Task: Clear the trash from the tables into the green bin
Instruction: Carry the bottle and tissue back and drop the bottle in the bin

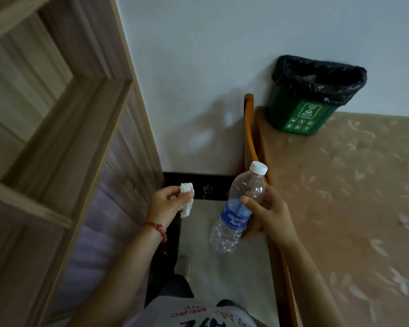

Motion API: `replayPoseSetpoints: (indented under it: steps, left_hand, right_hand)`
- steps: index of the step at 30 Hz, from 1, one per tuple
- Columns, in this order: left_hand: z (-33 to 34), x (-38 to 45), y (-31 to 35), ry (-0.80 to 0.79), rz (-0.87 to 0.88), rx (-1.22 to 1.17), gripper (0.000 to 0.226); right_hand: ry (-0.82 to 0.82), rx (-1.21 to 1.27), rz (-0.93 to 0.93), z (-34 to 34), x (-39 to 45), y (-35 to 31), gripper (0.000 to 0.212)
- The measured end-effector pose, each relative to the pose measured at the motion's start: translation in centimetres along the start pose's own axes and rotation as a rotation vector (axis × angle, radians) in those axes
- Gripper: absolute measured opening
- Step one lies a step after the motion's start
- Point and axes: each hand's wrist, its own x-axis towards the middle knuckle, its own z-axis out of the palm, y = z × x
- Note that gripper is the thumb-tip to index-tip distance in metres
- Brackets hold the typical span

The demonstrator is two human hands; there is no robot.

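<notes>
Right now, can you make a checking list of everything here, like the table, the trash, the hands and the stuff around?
Surface: table with a tan leaf-patterned top and an orange wooden edge, at the right.
Job's things: green bin with a black bag liner stands on the table's far corner by the wall; clear Aquafina bottle, white cap on, looks empty; crumpled white tissue.
Clutter: nothing seen on the visible tabletop.
Grippers: left hand pinches the tissue; right hand grips the bottle around its middle. Both are short of the bin.
Cables: nothing seen.
Surroundings: wooden shelf unit at the left, white wall behind, pale floor below; red string bracelet on the left wrist.
</notes>
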Motion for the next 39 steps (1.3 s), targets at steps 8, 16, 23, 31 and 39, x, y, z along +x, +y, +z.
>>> replayPoseSetpoints:
  steps: [8, 16, 23, 31, 39]
  left_hand:
    - [-0.1, 11.6, 4.4, -0.081, 0.051, -0.004, 0.023]
    - [1.0, 19.5, 6.1, -0.106, 0.036, 0.036, 0.02]
    - [4.1, 26.0, 8.6, -0.093, 0.013, 0.012, 0.016]
    - [7.9, 31.6, 11.6, -0.11, 0.049, 0.051, 0.007]
    - [11.7, 35.8, 13.2, -0.246, 0.034, 0.049, 0.009]
  right_hand:
    - [0.069, 0.017, -0.054, 3.1, 9.3, -3.1, 0.041]
    - [0.119, 0.094, -0.028, 3.4, 16.7, -4.3, 0.048]
    - [0.108, 0.058, -0.088, 1.9, 23.7, -6.5, 0.045]
    - [0.142, 0.091, -0.103, -1.2, 30.0, -7.9, 0.035]
    - [0.216, 0.113, -0.09, -3.1, 32.4, -9.0, 0.049]
